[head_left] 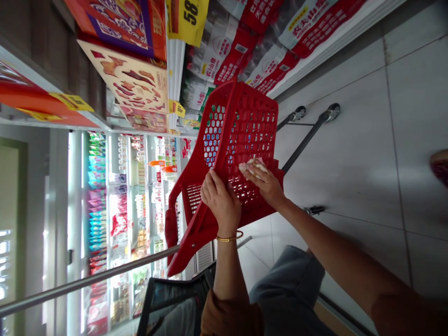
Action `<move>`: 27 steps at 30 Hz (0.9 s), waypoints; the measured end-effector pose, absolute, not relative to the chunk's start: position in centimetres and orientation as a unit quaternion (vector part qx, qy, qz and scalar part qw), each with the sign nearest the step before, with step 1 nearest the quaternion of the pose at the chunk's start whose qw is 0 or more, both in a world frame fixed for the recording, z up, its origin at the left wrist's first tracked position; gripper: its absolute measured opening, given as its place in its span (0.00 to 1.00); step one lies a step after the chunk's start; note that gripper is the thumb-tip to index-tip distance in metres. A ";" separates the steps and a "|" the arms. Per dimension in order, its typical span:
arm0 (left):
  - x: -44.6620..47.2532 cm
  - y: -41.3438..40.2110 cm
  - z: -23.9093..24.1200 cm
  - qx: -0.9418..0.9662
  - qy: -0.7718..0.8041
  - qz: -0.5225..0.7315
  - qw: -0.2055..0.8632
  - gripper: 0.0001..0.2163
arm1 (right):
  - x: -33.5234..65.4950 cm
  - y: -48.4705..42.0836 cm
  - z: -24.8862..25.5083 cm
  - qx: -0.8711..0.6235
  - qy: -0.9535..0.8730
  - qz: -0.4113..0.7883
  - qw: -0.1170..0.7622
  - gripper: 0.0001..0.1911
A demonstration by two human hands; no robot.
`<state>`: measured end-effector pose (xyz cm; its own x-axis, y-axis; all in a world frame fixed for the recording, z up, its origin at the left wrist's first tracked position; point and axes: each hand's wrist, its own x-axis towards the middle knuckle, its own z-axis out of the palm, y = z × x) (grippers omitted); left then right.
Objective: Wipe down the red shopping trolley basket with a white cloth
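A red plastic shopping cart [229, 135] with a perforated basket fills the middle of the head view, appearing tipped over on its side in this tilted picture. My left hand [221, 200], with a gold bangle at the wrist, grips the basket's rim with its fingers curled over the edge. Against the basket's lattice side, my right hand [268, 184] presses a crumpled pale cloth [254, 165]. Its fingers are closed on the cloth and partly hide it.
Shrink-wrapped bottled water [224, 46] and printed gift boxes [129, 79] line the shelves beside the cart. A lit display of packaged goods [119, 205] stands beyond. A metal pole [91, 275] and a black crate-like frame [175, 298] are close by. Tiled floor [353, 154] lies right, with the cart's wheels.
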<state>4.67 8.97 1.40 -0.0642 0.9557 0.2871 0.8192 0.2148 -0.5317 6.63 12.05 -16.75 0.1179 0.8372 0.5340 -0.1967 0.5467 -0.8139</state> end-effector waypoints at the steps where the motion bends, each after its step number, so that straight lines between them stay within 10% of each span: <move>1: 4.6 8.9 1.4 -0.615 -0.721 0.115 0.298 0.28 | 6.7 11.8 -17.1 -0.304 -0.542 0.373 0.689 0.26; 12: 4.7 8.5 1.1 -0.624 -0.710 0.103 0.310 0.28 | 9.4 12.9 -13.3 -0.320 -0.505 0.351 0.721 0.14; 18: 5.0 8.4 1.0 -0.622 -0.713 0.091 0.310 0.28 | 6.5 14.2 -11.6 -0.406 -0.493 0.368 0.676 0.32; 27: 4.8 8.3 1.0 -0.623 -0.713 0.091 0.309 0.29 | 5.6 13.4 -13.2 -0.371 -0.458 0.384 0.711 0.27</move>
<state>4.83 8.33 1.00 -0.0328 0.9446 0.3265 0.8320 0.2068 -0.5147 5.57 13.40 -13.20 0.2857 0.8852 0.3670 -0.2058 0.4307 -0.8787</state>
